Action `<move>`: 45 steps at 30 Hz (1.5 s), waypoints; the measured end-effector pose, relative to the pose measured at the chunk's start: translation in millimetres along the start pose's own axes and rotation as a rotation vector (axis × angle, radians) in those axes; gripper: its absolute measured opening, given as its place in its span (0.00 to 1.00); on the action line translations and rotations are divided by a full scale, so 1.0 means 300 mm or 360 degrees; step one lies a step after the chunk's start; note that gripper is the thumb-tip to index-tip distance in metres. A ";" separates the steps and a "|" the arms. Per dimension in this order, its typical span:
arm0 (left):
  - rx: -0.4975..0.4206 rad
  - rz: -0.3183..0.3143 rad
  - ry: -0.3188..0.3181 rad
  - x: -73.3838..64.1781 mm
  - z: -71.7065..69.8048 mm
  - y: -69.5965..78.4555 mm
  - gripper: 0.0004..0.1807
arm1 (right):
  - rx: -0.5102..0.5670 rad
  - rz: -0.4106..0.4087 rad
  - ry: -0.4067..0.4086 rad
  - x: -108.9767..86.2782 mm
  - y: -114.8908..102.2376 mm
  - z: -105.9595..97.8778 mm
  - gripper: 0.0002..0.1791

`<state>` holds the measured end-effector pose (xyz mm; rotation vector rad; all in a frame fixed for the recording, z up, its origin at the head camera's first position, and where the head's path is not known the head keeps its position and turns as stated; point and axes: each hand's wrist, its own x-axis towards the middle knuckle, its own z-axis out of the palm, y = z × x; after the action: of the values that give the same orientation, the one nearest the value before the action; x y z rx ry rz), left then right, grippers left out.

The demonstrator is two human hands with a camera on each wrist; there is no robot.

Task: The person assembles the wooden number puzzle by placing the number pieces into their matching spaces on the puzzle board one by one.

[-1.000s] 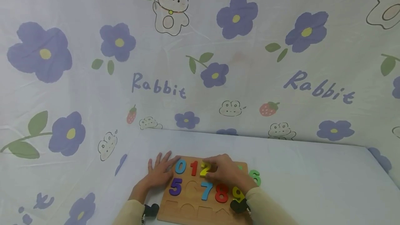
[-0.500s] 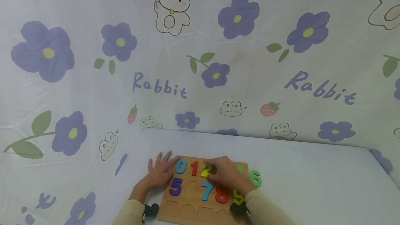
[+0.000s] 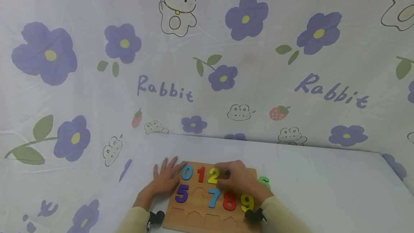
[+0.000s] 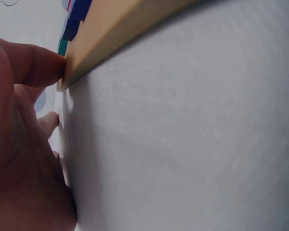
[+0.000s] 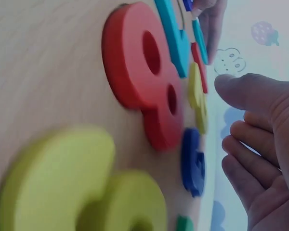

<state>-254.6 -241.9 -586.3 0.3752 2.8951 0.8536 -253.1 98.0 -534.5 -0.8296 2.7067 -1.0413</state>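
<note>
A wooden number board [image 3: 188, 221] lies on the white table. My left hand [image 3: 165, 179] rests at its upper left corner with fingers spread; in the left wrist view the thumb [image 4: 41, 65] touches the board's edge. My right hand [image 3: 237, 178] hovers over the top row with nothing between thumb and fingers. Just left of its fingertips sits the yellow number 2 [image 3: 214, 176]. Below the hand, the dark blue number 3 [image 5: 192, 163] shows in the right wrist view, with a corner of a green piece [image 5: 184, 224] beside it.
Also on the board are the blue 0 [image 3: 187, 172], red 1 [image 3: 201, 174], purple 5 [image 3: 182, 193], blue 7 [image 3: 214, 197], red 8 [image 3: 229, 200] and yellow 9 [image 3: 247, 202]. A round recess [image 3: 198, 196] lies bare. The green 6 [image 3: 265, 181], partly covered, is off the board's right side.
My right hand has come off the yellow 2 and shifted right, uncovering the 2 and 9 and covering more of the green 6. My left hand stays put.
</note>
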 end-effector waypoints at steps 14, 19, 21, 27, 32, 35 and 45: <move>0.0002 0.0001 0.0005 0.000 0.004 -0.001 0.36 | -0.0086 0.0169 -0.0025 -0.145 0.084 -0.141 0.32; 0.0014 -0.0012 0.0007 0.007 0.012 -0.011 0.36 | -0.0109 0.0140 0.0038 -0.225 0.146 -0.180 0.34; 0.0023 -0.0013 0.0007 0.009 0.015 -0.014 0.36 | -0.0129 0.0116 0.0070 -0.257 0.169 -0.194 0.35; 0.0024 -0.0014 0.0000 0.010 0.013 -0.014 0.36 | -0.0220 0.0112 0.0139 -0.329 0.221 -0.227 0.37; 0.0024 -0.0008 0.0002 0.006 0.009 -0.008 0.36 | -0.0249 0.0119 0.0149 -0.370 0.246 -0.253 0.38; 0.0007 0.0010 0.0005 -0.003 -0.002 0.007 0.37 | -0.0272 0.0131 0.0158 -0.384 0.257 -0.264 0.37; 0.0015 -0.0006 -0.0011 0.005 0.004 -0.009 0.36 | -0.0312 0.0097 0.0147 -0.380 0.288 -0.264 0.36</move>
<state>-256.5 -243.0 -588.9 0.3723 2.8937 0.8363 -219.8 258.1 -540.0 -0.7384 2.9283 -0.8320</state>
